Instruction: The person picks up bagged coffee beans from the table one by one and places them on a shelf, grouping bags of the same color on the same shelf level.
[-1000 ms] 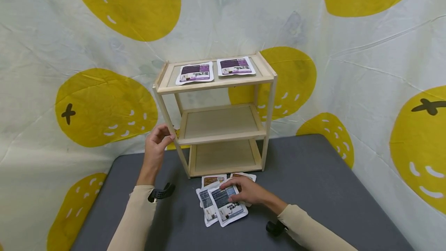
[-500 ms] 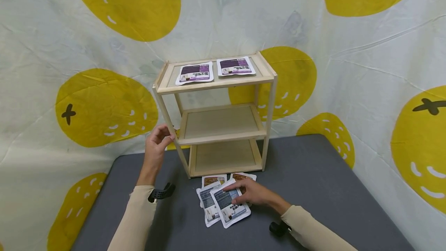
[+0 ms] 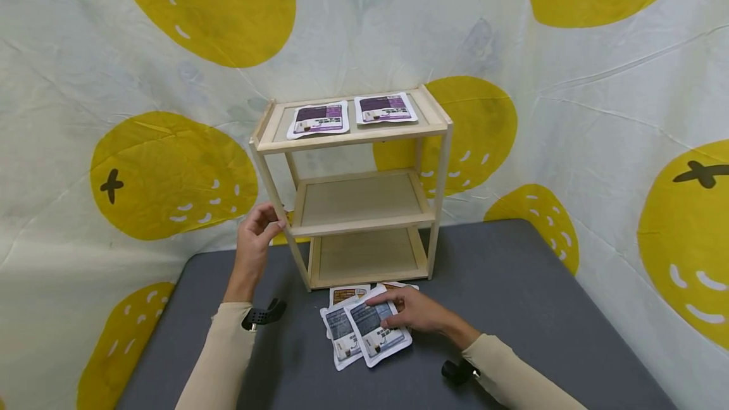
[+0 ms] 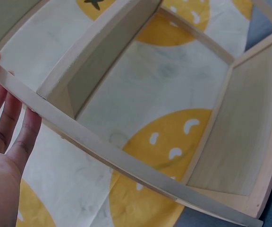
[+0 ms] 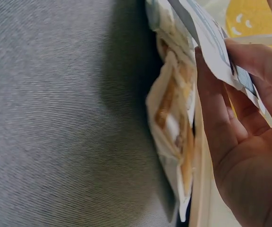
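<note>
Blue pouch (image 3: 373, 332) now lifted in right hand (image 3: 417, 312) grip

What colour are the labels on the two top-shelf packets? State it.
Purple labels on white packets, clearest in the head view.

Right hand (image 3: 418, 313) covers most of one orange pouch (image 3: 398, 286); only its far edge shows. Blue pouch (image 3: 373, 333) overlaps a second blue one (image 3: 340, 336), hiding its right side. Print on all pouches too small to read. Left wrist view cuts off the left hand (image 4: 4, 156) at the frame edge. Right wrist view is blurred, pouches seen edge-on.
</note>
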The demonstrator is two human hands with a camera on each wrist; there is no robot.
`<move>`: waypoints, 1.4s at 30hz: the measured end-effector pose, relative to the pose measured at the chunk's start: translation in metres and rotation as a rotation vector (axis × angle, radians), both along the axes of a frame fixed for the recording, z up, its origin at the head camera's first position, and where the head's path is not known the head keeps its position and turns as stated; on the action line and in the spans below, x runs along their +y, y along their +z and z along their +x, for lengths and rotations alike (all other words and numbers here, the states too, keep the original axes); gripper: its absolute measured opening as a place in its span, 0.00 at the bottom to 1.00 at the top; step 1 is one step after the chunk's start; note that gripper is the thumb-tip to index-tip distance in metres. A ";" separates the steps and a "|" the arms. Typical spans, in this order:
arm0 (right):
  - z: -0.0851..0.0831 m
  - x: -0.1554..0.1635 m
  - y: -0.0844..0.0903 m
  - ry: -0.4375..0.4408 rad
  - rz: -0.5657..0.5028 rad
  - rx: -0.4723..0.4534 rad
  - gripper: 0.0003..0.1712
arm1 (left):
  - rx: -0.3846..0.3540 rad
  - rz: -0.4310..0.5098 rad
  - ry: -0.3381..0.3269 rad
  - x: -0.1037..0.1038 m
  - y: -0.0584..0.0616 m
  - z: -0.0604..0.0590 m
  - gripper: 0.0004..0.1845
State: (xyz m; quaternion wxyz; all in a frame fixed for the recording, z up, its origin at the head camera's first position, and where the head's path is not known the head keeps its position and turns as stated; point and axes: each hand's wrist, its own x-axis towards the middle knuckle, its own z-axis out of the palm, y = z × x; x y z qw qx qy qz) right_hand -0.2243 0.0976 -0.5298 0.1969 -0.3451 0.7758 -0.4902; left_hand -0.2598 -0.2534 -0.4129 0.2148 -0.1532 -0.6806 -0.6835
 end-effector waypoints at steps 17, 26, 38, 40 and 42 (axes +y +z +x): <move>0.004 0.002 0.036 -0.064 -0.128 -0.052 0.24 | 0.009 0.016 -0.020 0.000 0.001 -0.001 0.16; 0.006 0.004 0.059 -0.023 -0.234 -0.228 0.26 | 0.015 0.014 -0.016 0.000 0.001 -0.001 0.16; 0.000 0.010 0.085 -0.049 -0.247 -0.194 0.26 | 0.012 0.007 -0.016 0.000 0.000 0.000 0.16; -0.001 0.011 0.090 -0.048 -0.249 -0.182 0.26 | 0.008 0.005 -0.014 0.000 0.000 -0.001 0.16; -0.003 0.012 0.095 -0.051 -0.254 -0.168 0.26 | 0.007 0.006 -0.015 -0.001 0.000 -0.001 0.16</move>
